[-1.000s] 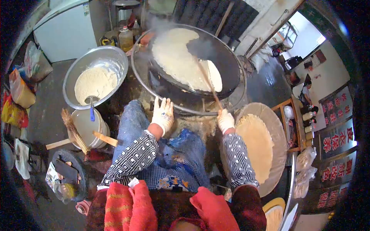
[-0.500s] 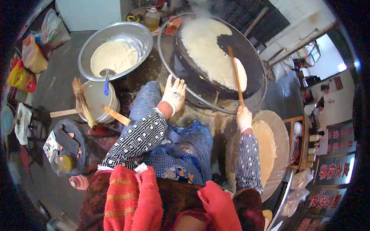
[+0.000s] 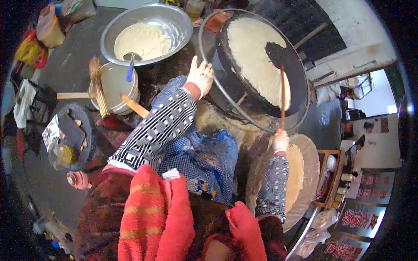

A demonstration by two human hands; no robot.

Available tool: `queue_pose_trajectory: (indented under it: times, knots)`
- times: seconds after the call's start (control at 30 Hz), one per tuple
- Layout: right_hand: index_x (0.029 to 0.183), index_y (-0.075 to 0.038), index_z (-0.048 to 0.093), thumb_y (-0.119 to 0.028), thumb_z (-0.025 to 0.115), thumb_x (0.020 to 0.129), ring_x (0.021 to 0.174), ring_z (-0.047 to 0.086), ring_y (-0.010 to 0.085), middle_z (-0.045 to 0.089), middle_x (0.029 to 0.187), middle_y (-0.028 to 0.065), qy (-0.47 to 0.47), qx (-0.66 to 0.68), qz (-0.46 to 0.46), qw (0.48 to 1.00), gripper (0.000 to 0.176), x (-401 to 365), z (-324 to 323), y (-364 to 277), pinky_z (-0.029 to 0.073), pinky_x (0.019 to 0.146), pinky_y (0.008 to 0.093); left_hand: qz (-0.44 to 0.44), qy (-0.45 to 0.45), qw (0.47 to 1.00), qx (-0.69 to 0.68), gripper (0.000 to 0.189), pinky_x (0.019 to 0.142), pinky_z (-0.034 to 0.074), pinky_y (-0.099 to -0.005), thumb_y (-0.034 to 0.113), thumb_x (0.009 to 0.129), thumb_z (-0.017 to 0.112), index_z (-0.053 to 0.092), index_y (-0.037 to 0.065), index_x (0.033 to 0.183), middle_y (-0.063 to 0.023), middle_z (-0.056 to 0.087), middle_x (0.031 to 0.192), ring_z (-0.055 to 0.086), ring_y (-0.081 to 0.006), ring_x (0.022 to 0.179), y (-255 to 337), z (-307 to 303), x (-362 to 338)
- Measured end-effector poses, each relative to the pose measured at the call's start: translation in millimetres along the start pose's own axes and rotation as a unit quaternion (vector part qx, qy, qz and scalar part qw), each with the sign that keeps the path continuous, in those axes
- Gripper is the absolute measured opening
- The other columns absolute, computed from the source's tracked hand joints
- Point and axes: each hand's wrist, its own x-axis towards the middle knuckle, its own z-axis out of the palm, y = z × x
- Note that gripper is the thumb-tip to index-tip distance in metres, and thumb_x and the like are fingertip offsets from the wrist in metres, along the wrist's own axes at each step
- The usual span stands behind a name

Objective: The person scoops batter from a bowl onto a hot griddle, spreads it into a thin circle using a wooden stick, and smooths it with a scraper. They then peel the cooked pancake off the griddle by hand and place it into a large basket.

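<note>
Round black griddle (image 3: 278, 53): pale batter (image 3: 254, 52) atop
White-gloved right hand (image 3: 279, 141): gripping brown wooden stick (image 3: 283, 98) over griddle
White-gloved left hand (image 3: 201, 79): spread, beside griddle

Batter (image 3: 250, 52) lies on the griddle (image 3: 275, 53), the stick (image 3: 283, 95) crossing its near rim. To the left stands a basin (image 3: 176, 24) with mixture (image 3: 141, 41) inside, and nearer, a bucket (image 3: 130, 98) with a brush (image 3: 98, 82) across it. Flatbread (image 3: 295, 174) lies in a tray (image 3: 311, 174) at the near right
</note>
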Motion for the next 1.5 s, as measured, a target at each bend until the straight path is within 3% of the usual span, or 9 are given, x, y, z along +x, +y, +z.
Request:
queue_pose_trajectory:
  times: [0.1,0.23,0.4,0.53,0.73,0.87,1.0,1.3,1.5]
  knots:
    - [0.083,-0.002,0.053,-0.033,0.045,0.094,0.07,0.059,0.0462,0.061,0.071,0.0257,-0.009,-0.027,-0.001,1.0,0.034,9,-21,-27,0.046,0.064,0.054,-0.027,-0.043,0.998,0.048,0.044,0.11,0.008,-0.0611,0.019,0.088,0.043,0.05,0.005,0.13,-0.011,0.043,0.141,0.033,-0.0278,0.134,0,-20,1]
    - [0.081,-0.001,0.057,-0.034,0.048,0.092,0.074,0.06,0.0466,0.061,0.075,0.0278,-0.029,-0.052,-0.035,0.998,0.036,-4,-16,-49,0.047,0.068,0.0537,0.06,0.072,0.986,-0.136,0.032,0.105,0.021,-0.0605,0.021,0.076,0.057,0.061,0.006,0.104,-0.0096,0.058,0.106,0.049,-0.0244,0.109,61,-33,-21]
    - [0.084,0.0,0.058,-0.036,0.044,0.094,0.08,0.06,0.0459,0.063,0.079,0.028,-0.032,-0.067,0.024,0.997,0.039,16,-28,-38,0.046,0.072,0.0539,0.131,0.032,0.991,-0.029,0.05,0.113,0.01,-0.0575,0.02,0.089,0.041,0.044,0.0,0.134,-0.0154,0.041,0.142,0.033,-0.0281,0.136,101,-11,-57]
    - [0.083,-0.004,0.053,-0.034,0.046,0.093,0.072,0.06,0.0465,0.062,0.074,0.0254,-0.053,-0.082,-0.066,0.993,0.032,-9,-18,-49,0.047,0.066,0.0534,0.133,0.003,0.991,-0.029,0.047,0.114,0.012,-0.0557,0.015,0.09,0.038,0.043,-0.001,0.134,-0.0147,0.041,0.142,0.033,-0.0274,0.136,83,-17,-52]
    - [0.076,-0.002,0.057,-0.032,0.048,0.093,0.075,0.06,0.0454,0.062,0.076,0.0265,-0.016,-0.059,0.031,0.998,0.036,7,-27,-32,0.047,0.067,0.0531,0.11,0.03,0.993,0.023,0.046,0.114,0.012,-0.0551,0.015,0.091,0.037,0.045,0.002,0.134,-0.0123,0.043,0.142,0.034,-0.0261,0.135,67,-9,-47]
    - [0.074,-0.005,0.056,-0.031,0.05,0.092,0.072,0.059,0.0449,0.06,0.073,0.0265,-0.039,-0.061,-0.091,0.993,0.032,-17,-18,-58,0.046,0.063,0.0532,0.086,0.008,0.996,-0.004,0.044,0.112,0.01,-0.0583,0.016,0.094,0.035,0.046,0.002,0.134,-0.0118,0.043,0.142,0.034,-0.0268,0.135,59,-1,-37]
    - [0.071,-0.006,0.055,-0.037,0.049,0.092,0.072,0.061,0.0435,0.062,0.071,0.0243,-0.031,-0.032,0.039,0.998,0.038,4,-13,-13,0.047,0.064,0.0524,0.07,0.022,0.997,0.018,0.043,0.112,0.01,-0.0587,0.014,0.093,0.038,0.048,0.003,0.133,-0.0125,0.044,0.141,0.036,-0.0274,0.134,46,-5,-33]
    - [0.075,-0.007,0.055,-0.033,0.051,0.091,0.068,0.06,0.0438,0.061,0.068,0.0218,0.015,-0.085,0.035,0.996,0.031,17,-5,-13,0.046,0.061,0.0535,0.014,-0.001,1.0,0.008,0.042,0.111,0.008,-0.06,0.015,0.093,0.035,0.049,0.004,0.131,-0.0107,0.044,0.141,0.036,-0.0263,0.133,19,-7,-14]
    - [0.084,-0.004,0.056,-0.032,0.046,0.094,0.067,0.059,0.0458,0.062,0.07,0.0239,-0.039,-0.056,-0.065,0.996,0.032,-10,-8,-43,0.045,0.063,0.0553,-0.021,-0.019,1.0,0.0,0.043,0.11,0.009,-0.0617,0.021,0.089,0.042,0.051,0.006,0.129,-0.0089,0.044,0.141,0.035,-0.0268,0.133,-6,-5,8]
